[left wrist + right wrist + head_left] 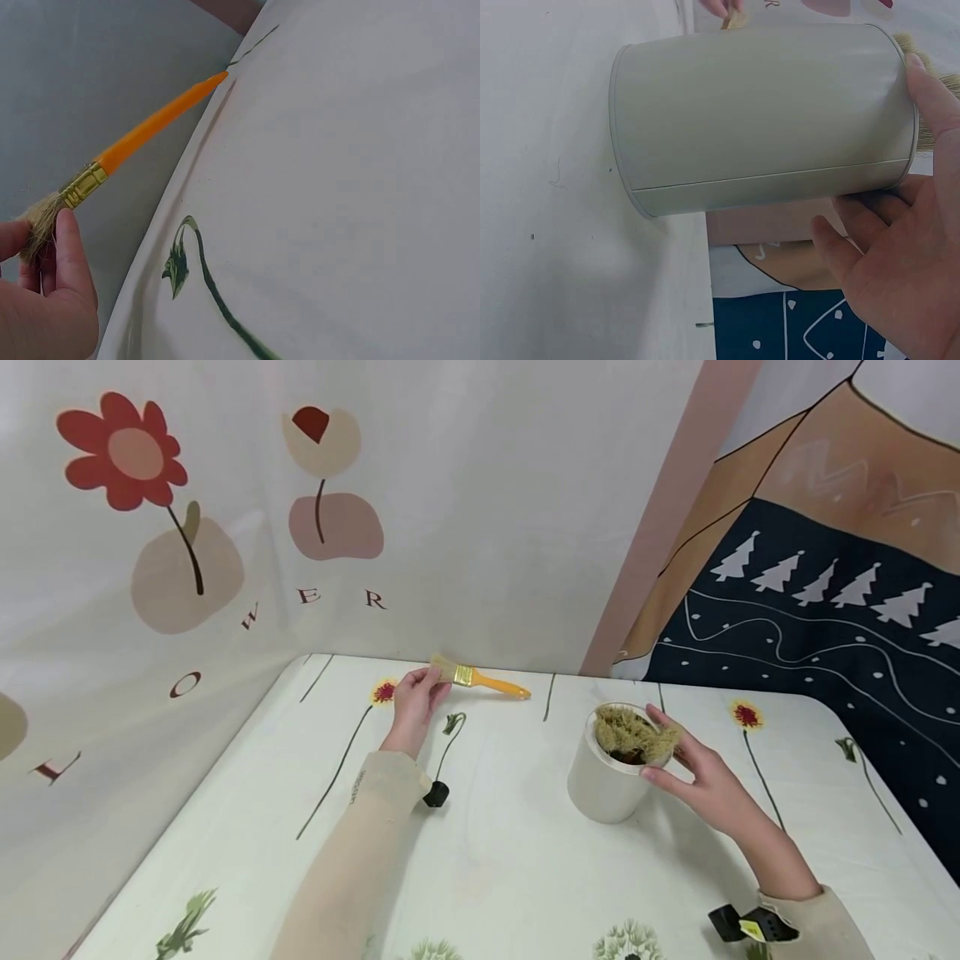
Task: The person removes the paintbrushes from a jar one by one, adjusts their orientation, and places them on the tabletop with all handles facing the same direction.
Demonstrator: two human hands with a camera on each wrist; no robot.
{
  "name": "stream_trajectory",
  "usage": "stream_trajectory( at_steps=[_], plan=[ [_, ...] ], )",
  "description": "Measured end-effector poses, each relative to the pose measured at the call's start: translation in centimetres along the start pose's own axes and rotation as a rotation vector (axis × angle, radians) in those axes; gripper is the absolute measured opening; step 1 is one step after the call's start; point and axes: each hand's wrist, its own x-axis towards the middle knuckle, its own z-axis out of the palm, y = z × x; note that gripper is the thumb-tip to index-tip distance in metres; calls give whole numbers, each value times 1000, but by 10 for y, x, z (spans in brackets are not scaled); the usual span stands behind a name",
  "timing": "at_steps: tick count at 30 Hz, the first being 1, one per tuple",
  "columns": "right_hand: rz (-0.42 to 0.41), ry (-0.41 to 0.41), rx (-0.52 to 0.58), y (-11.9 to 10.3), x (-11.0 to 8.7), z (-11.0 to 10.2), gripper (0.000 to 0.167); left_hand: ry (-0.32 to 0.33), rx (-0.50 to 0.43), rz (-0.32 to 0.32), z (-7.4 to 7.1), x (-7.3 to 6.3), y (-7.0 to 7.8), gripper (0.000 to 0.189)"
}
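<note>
My left hand [417,703] pinches a paintbrush [498,685] by its pale bristles, near the far edge of the table. The brush has an orange handle and a gold ferrule; in the left wrist view the handle [161,121] points up and to the right, away from the fingers. On the right, a white cylindrical container [606,785] stands upright, with brush bristles [633,732] showing at its mouth. My right hand [705,777] holds it by the rim, thumb on the near side and fingers at the far side. Whatever lies deeper in the container is hidden.
A white cloth with printed flowers covers the table [480,860]. Behind it hangs a pale curtain [495,510] with flower prints, and at the right a dark cloth [795,610] with printed trees. A black wrist device [753,924] sits at the right sleeve.
</note>
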Motion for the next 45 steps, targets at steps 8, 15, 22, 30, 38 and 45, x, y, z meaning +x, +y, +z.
stream_trajectory(
  at_steps=[8,15,22,30,38,45],
  plan=[
    [17,-3,6,-1,0,-1,79,5,24,-5,0,1,-2,15],
    [17,-4,4,-1,0,0,79,31,96,-7,-5,13,-12,32],
    [15,-1,10,2,0,0,79,17,215,-15,-10,20,-14,42],
    [18,-6,21,1,1,0,79,11,277,-43,-14,21,-15,44],
    [14,-5,22,1,1,0,79,-8,324,-23,-15,20,-12,46],
    [10,-7,23,2,1,0,80,-31,343,-8,-17,20,-9,47]
  ],
)
